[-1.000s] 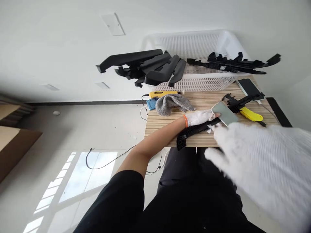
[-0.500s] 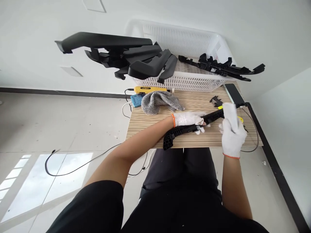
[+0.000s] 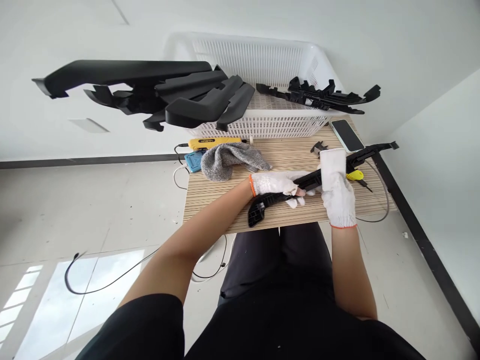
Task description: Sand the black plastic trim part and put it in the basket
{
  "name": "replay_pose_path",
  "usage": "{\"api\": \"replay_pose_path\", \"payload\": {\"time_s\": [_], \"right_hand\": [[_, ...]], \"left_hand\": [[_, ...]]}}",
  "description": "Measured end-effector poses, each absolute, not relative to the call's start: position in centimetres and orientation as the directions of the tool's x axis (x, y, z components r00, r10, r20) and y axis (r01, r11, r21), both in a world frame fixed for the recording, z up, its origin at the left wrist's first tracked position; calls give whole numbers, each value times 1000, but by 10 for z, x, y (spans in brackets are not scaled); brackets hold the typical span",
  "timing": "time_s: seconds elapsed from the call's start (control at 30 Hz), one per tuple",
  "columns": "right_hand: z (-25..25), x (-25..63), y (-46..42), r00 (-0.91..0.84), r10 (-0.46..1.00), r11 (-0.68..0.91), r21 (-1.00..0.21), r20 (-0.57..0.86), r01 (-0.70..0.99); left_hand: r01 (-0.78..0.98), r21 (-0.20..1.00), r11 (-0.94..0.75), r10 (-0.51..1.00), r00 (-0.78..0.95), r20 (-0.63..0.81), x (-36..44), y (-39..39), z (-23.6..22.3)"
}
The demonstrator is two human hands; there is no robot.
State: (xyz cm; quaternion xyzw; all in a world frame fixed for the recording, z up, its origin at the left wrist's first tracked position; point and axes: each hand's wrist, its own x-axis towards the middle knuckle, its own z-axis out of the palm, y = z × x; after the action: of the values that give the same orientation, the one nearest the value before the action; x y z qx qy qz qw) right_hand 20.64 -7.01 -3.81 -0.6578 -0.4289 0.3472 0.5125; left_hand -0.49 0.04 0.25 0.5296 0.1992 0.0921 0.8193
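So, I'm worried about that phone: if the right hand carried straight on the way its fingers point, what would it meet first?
Probably the phone. The right hand, holding a pale flat block over the long black part, points up the table toward it; depth is unclear, so it might pass just left.

Middle of long black trim piece (image 3: 279,197) hidden under left hand (image 3: 275,184). Yellow knife (image 3: 354,175) mostly behind right hand (image 3: 339,197). Label on yellow tool (image 3: 213,143) too small to read.
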Motion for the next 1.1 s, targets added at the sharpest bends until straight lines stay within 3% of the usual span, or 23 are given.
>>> {"api": "replay_pose_path", "payload": {"time_s": [0.17,0.37,0.5,0.67,0.83,0.97,1.1], "right_hand": [[-22,226,-60,557,828,9,-991,-68,-133],[-16,230,-71,442,885,5,-946,-147,-325],[-11,230,-81,536,822,-58,-965,-190,-254],[-1,232,-83,257,917,-311,-950,-306,-22],[-9,223,-72,547,823,-130,-989,-151,-77],[-17,222,-66,413,898,-152,-988,-151,-30],[-17,231,-67,550,835,-53,-997,-15,52]], "left_hand": [[245,895,373,303,879,-367,-13,4,12],[228,924,307,458,816,-354,-15,8,14],[154,912,381,496,798,-342,-16,10,12],[182,947,264,576,758,-306,-16,6,16],[281,937,209,640,685,-348,-12,3,20],[291,939,184,671,661,-336,-12,5,16],[276,947,167,652,689,-316,-15,8,13]]}}
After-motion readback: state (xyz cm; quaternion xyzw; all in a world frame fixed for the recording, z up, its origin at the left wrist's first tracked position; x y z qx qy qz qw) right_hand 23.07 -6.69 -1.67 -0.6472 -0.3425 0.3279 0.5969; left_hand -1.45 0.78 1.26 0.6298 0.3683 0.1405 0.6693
